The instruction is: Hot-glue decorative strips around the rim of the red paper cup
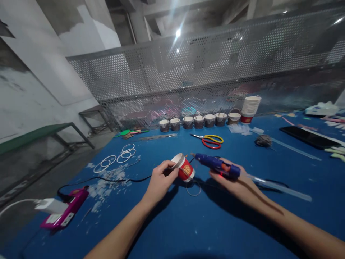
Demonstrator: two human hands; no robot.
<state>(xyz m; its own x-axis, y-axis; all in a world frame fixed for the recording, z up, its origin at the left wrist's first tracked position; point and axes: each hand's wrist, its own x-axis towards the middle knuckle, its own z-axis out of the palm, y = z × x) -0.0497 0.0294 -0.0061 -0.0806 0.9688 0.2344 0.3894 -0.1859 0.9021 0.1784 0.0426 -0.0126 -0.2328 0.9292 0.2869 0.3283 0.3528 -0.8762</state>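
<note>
Red cup (184, 168) gripped left; glue gun (217, 165) right.

Red paper cup (184, 167) (white rim, gold emblem), tipped sideways above the blue table (172, 223); blue glue gun (217, 165), nozzle just right of the cup.

Yellow-and-red scissors (208, 140), row of filled cups (198, 121), stacked cups (250, 109), white rings (118, 157), pink power strip (66, 209)
</note>
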